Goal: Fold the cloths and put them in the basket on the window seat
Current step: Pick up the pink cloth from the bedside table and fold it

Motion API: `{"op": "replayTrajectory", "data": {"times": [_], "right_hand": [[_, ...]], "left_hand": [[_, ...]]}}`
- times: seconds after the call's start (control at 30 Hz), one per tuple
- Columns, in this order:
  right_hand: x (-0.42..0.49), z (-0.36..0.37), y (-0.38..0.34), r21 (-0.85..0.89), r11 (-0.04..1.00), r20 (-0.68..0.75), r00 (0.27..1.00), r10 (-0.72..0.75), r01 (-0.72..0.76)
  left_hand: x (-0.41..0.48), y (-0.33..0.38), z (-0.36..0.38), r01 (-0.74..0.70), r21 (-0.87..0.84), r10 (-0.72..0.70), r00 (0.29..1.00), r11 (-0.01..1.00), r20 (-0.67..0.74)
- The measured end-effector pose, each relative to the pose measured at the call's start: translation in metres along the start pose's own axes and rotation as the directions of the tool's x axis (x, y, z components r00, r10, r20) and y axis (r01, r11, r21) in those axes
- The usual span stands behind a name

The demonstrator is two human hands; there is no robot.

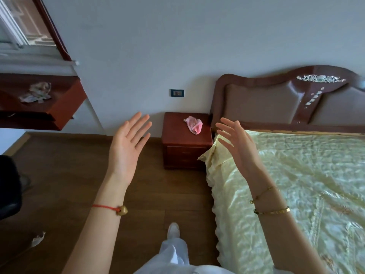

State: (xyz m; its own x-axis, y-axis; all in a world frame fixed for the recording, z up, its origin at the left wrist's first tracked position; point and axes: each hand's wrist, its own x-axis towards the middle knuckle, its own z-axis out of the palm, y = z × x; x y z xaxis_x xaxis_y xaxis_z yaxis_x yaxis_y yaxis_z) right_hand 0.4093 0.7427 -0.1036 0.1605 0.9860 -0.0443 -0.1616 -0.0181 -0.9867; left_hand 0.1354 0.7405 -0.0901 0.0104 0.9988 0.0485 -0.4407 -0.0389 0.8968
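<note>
Grip: both your hands are spread wide and hold nothing. Your left hand (pixel 127 144) is palm-up over the floor; your right hand (pixel 237 143) is raised, fingers fanned, over the near corner of the bed (pixel 296 175). Neither touches any cloth.

Pink cloth: crumpled on top of the nightstand (pixel 186 139), at its right rear part, beyond and between your two hands. The pink cloth (pixel 194 124) is not folded.

Patterned cloth: a second bundle (pixel 36 92) lies loose on the window seat (pixel 59 107), far left, well apart from you.

Scrap on floor: a pale piece (pixel 37 239) lies at lower left; I cannot tell whether it is a cloth.

Basket: not visible in this view; its place on the window seat cannot be confirmed.

Step in hand: by my judgement, the approach to the pink cloth, with no folding begun.

Next move calls for: step forward to the nightstand, close one hand on the pink cloth, lift it clear, then spread it on a flat surface such as the bed before folding.

Risk: thin, limp fabric will likely bunch; use both hands on its corners.
</note>
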Motion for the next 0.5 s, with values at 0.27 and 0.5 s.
{"op": "replayTrajectory", "data": {"times": [0.27, 0.5], "right_hand": [[0.141, 0.018, 0.003, 0.045, 0.999, -0.065, 0.998, 0.028, -0.025], [0.238, 0.013, 0.016, 0.059, 0.996, -0.111, 0.991, 0.073, -0.067]], "left_hand": [[0.165, -0.009, 0.005, 0.042, -0.001, -0.042, 0.998, 0.999, 0.04], [0.269, -0.034, 0.015, 0.098, 0.032, -0.099, 0.994, 0.995, 0.037]]}}
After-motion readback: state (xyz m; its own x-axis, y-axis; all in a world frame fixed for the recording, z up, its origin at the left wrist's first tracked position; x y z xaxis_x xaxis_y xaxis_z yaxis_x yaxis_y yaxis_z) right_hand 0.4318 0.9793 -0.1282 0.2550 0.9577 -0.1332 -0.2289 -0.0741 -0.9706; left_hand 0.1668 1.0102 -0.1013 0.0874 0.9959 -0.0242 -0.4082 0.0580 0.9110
